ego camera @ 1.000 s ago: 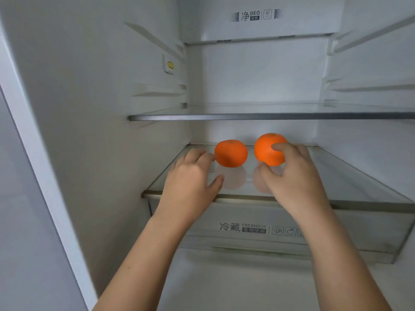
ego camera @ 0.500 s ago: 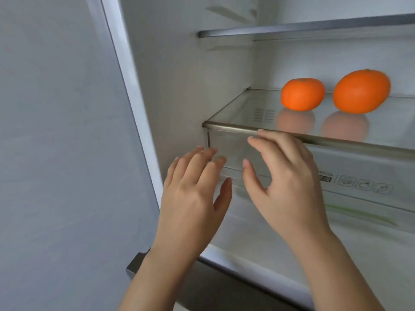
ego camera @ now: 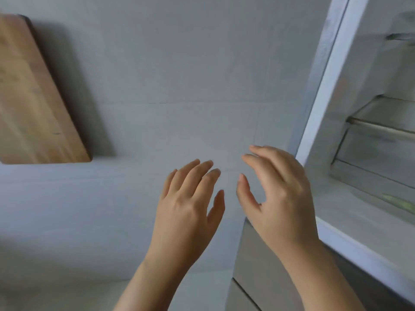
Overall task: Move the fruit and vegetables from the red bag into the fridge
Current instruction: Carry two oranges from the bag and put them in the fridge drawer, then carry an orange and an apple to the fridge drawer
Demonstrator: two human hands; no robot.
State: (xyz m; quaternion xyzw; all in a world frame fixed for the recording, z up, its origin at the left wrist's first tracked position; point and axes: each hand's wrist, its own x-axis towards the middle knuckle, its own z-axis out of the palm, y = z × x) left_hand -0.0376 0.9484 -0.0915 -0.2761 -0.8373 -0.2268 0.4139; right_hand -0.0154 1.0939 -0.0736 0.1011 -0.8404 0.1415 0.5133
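Note:
Both of my hands hang in front of a grey tiled wall, left of the open fridge [ego camera: 332, 90]. My left hand [ego camera: 188, 205] is empty with its fingers spread. My right hand [ego camera: 276, 189] is empty too, fingers apart and slightly curled, just beside the fridge's white frame. Only the left part of the fridge interior shows at the right edge, with a glass shelf [ego camera: 381, 129] above a clear drawer. The two oranges and the red bag are out of view.
A wooden cutting board [ego camera: 33, 93] leans against the wall at the upper left. A grey cabinet front [ego camera: 265, 272] sits below my right hand, under the fridge's lower edge. A pale counter surface shows at the bottom left.
Both hands have let go of the oranges and pulled back out of the fridge. The view has swung left, so the oranges have left the frame and the cutting board has appeared.

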